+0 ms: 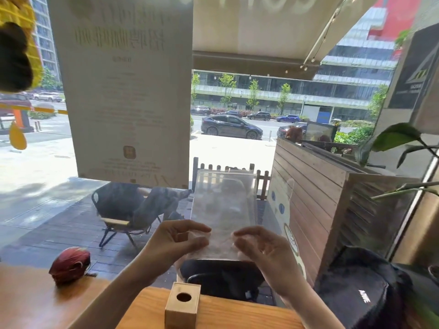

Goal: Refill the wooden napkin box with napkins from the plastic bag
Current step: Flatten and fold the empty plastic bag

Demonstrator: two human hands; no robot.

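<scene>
A: Why is the plastic bag up at the window?

B: Left hand and right hand pinch its lower edge, probably parting it. The wooden napkin box waits below on the desk.

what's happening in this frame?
A person holds a clear plastic bag up in front of the window, both hands pinching its lower edge: left hand, right hand. The bag looks empty; no napkins are visible. The wooden napkin box sits below on the wooden counter, its lid with the round hole on top. A red helmet lies to the left.
</scene>
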